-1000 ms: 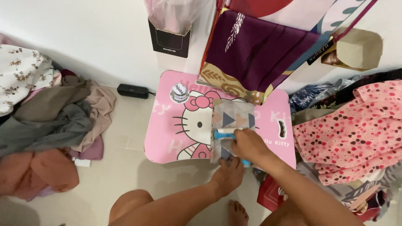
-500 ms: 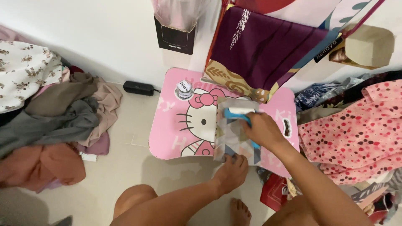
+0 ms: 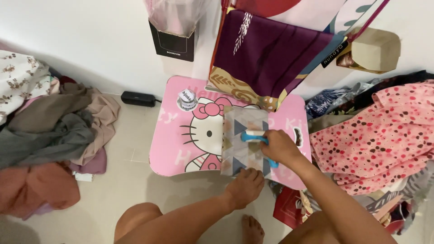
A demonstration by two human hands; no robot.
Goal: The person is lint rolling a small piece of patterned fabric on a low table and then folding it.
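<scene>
Fabric folded into a flat, upright rectangle, pale grey-beige with a print of dark grey and light triangles, lies on the right half of the small pink lap table with a cartoon cat face. Its lower edge reaches the table's near rim, and its upper edge sits beside the cat's pink bow.

On the cloth's upper right part rests a small blue-and-white handheld iron, gripped from above by the right hand with fingers curled closed around its handle. A blue part of the iron shows below that hand, over the cloth's right edge.

Pressing down at the cloth's bottom edge, at the table's near rim, the left hand lies palm down with its fingers bent; it pins the fabric rather than grasping it.

At the table's far left corner a small round white cap-like object sits in a cup recess. Behind the table hangs a deep purple scarf with a gold patterned border. Left of the table, a heap of grey, beige and rust-coloured clothes lies on the floor; right of it spreads a pink cloth dotted red and brown.
</scene>
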